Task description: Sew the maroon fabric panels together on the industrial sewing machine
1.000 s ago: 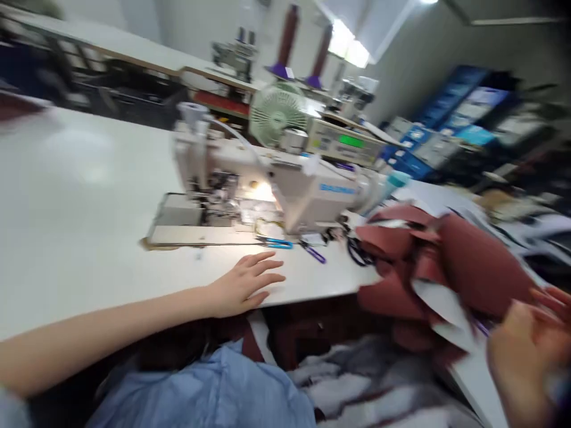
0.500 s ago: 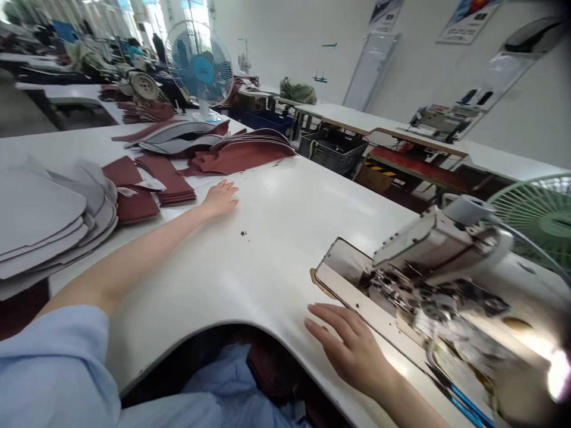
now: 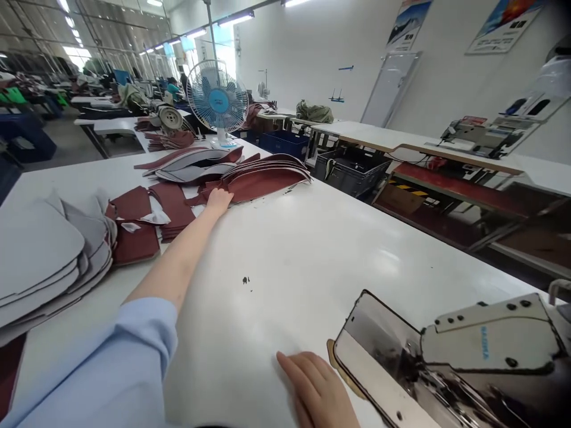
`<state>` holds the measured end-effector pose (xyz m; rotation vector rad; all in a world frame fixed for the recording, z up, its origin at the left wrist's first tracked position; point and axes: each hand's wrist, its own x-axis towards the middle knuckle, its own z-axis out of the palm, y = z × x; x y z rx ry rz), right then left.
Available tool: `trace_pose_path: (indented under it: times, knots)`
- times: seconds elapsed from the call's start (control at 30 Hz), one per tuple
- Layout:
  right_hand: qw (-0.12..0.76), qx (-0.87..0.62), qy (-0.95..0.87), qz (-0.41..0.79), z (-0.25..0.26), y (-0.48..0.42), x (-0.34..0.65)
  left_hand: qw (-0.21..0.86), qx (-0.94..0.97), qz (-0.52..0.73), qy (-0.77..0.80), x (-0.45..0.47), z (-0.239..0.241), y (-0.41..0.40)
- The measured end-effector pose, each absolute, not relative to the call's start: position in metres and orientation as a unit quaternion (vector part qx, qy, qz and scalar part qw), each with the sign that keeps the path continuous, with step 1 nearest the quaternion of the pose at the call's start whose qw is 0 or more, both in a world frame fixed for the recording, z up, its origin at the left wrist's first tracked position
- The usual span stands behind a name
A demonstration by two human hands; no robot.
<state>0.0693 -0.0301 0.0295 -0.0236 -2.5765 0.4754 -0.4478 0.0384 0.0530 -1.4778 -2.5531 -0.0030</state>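
My left hand (image 3: pixel 218 202) reaches far across the white table, its fingers bent and closed on the near left end of a stack of curved maroon cut pieces (image 3: pixel 267 181). The fingertips are partly hidden. Palm down on the tabletop, my right hand (image 3: pixel 319 389) holds nothing, fingers extended. Just right of it is the sewing machine (image 3: pixel 491 342) with its metal bed plate. Beside my left forearm lie folded maroon pieces (image 3: pixel 172 205) and maroon pieces with white scraps (image 3: pixel 134 238). Grey-backed curved panels (image 3: pixel 40 249) are piled at the left.
A blue and white fan (image 3: pixel 218 101) stands at the table's far end. Beyond the right edge are a dark grey crate (image 3: pixel 352 169), a blue bin (image 3: pixel 283 144) and another long table (image 3: pixel 379 137) with a machine. Small dark bits (image 3: pixel 245 280) lie on the tabletop.
My left hand has moved forward from the bare tabletop to the maroon stack, and its fingers have closed. The view has tilted up, and my right hand now appears lower and further left.
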Motion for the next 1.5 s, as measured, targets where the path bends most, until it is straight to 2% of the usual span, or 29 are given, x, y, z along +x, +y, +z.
trace_pose_path:
  times: [0.23, 0.43, 0.53, 0.63, 0.7, 0.73, 0.8, 0.87, 0.97, 1.2, 1.4, 1.5]
  knots:
    - [0.234, -0.047, -0.956, 0.171, 0.026, -0.036, 0.072, 0.082, -0.557, 0.006, -0.826, -0.373, 0.088, 0.012]
    - [0.283, -0.136, -0.949, 0.033, 0.019, -0.039, 0.076, -0.011, -0.717, -0.013, -0.697, -0.191, 0.066, -0.055]
    - [0.246, -0.107, -0.963, 0.019, 0.016, -0.038, 0.074, -0.063, -0.790, -0.038, -0.608, -0.119, 0.066, -0.103]
    - [0.188, -0.081, -0.979, 0.008, 0.014, -0.039, 0.079, -0.207, -0.890, -0.122, -0.388, -0.113, 0.083, -0.135]
    - [0.171, -0.088, -0.981, -0.037, 0.012, -0.042, 0.088, -0.246, -0.873, -0.174, -0.384, -0.149, 0.094, -0.142]
    - [0.169, -0.096, -0.979, -0.064, 0.011, -0.044, 0.095, -0.217, -0.838, -0.184, -0.466, -0.176, 0.098, -0.141]
    - [0.169, -0.113, -0.973, -0.109, 0.009, -0.047, 0.111, -0.082, -0.687, -0.156, -0.706, -0.239, 0.099, -0.135]
    - [0.170, -0.121, -0.969, -0.133, 0.008, -0.050, 0.126, -0.015, -0.576, -0.147, -0.804, -0.301, 0.094, -0.128]
    - [0.175, -0.118, -0.967, -0.146, 0.008, -0.054, 0.140, 0.032, -0.459, -0.122, -0.879, -0.365, 0.078, -0.125]
    - [0.165, -0.142, -0.968, -0.125, 0.012, -0.060, 0.145, 0.064, -0.422, -0.084, -0.900, -0.394, 0.057, -0.132]
    - [0.165, -0.173, -0.964, -0.114, 0.005, -0.056, 0.153, 0.206, -0.449, -0.164, -0.854, -0.355, 0.094, -0.132]
    - [0.149, -0.198, -0.963, -0.103, 0.004, -0.049, 0.150, 0.254, -0.563, -0.196, -0.761, -0.295, 0.107, -0.110]
